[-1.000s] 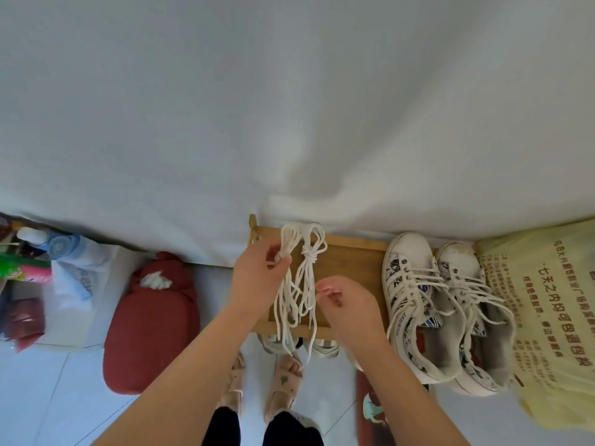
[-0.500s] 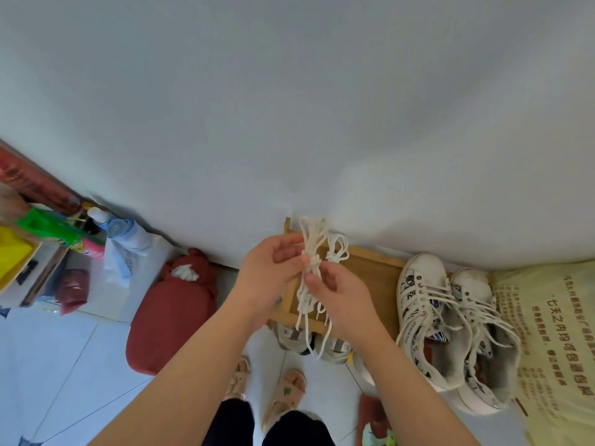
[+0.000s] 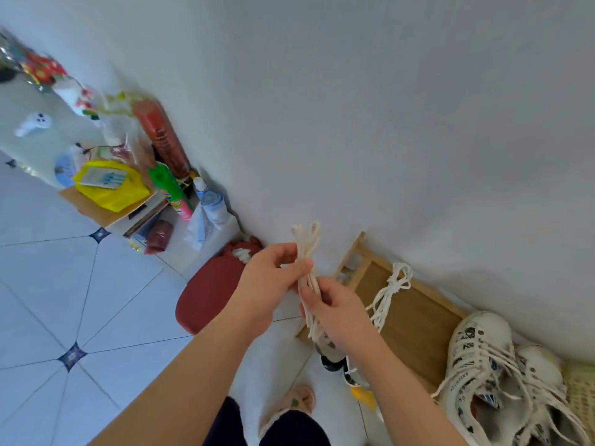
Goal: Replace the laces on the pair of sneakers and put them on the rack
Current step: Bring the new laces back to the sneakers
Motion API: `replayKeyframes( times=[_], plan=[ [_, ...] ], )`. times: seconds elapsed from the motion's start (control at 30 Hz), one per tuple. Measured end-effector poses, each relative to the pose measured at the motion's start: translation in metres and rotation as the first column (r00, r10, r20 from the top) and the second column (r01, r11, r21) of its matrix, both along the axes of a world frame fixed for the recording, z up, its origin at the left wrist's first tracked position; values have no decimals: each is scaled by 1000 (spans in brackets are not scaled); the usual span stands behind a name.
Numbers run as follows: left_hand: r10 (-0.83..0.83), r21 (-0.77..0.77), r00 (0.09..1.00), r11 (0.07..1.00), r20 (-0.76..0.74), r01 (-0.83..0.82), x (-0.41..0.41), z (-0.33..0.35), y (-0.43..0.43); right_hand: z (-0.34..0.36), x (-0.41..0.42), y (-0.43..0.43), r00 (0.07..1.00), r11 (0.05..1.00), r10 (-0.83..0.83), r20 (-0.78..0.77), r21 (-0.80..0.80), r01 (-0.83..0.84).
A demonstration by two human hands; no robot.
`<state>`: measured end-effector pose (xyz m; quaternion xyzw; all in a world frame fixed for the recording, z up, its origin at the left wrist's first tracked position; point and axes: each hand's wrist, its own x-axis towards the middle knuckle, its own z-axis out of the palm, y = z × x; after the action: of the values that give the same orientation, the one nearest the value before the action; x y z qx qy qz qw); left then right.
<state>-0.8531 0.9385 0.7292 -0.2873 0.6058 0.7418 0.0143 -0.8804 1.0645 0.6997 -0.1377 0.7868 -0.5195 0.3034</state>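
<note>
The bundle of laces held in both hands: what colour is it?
The bundled cord laces are cream-white; head view.

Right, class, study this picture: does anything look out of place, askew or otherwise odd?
A knotted lace bundle lies loose on the wooden rack, its ends trailing toward the front edge, while the left hand and right hand hold a second lace bundle. The sneakers beside it have slack, splayed laces. Nothing looks spilled or broken.

I see a dark red padded bag [image 3: 209, 291] lying on the white tiled floor [image 3: 48, 284], against the wall. Farther left I make out a yellow bag [image 3: 109, 188] on top of a cardboard box [image 3: 84, 205], with a green bottle [image 3: 165, 185] and a tall red tube [image 3: 162, 140] beside it. A beige sandal [image 3: 297, 397] shows near the bottom edge.
</note>
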Motion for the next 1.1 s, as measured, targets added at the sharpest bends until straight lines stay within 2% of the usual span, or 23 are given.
replayKeyframes(
  times=[0.13, 0.27, 0.4, 0.5, 0.6, 0.77, 0.87, 0.97, 1.1],
  plan=[
    [237, 91, 971, 968, -32, -233, 40, 8, -37, 0, 22, -34, 986, 987, 163, -26, -7, -163],
    [452, 160, 891, 884, -45, -440, 103, 20, -79, 12, 57, -82, 941, 941, 336, -36, -13, -337],
    [590, 161, 804, 803, -74, -574, 190, 25, -120, 30, 118, -135, 867, 866, 498, 33, -66, -495],
    [664, 168, 741, 746, -104, -645, 269, 28, -148, 40, 177, -174, 807, 806, 590, -6, -49, -590],
    [758, 179, 638, 652, -134, -736, 351, 30, -167, 50, 242, -212, 778, 771, 627, -37, -110, -627],
    [838, 1, 516, 524, -176, -852, 462, 34, -189, 69, 348, -270, 668, 627, 721, -186, -236, -742],
    [885, -96, 426, 415, -190, -905, 516, 38, -198, 72, 402, -296, 568, 540, 748, -344, -184, -821],
    [927, -143, 329, 306, -179, -941, 560, 40, -208, 72, 446, -324, 481, 462, 762, -434, -156, -873],
    [947, -200, 257, 219, -191, -955, 606, 40, -229, 69, 493, -366, 376, 352, 793, -479, -142, -925]
  ],
)
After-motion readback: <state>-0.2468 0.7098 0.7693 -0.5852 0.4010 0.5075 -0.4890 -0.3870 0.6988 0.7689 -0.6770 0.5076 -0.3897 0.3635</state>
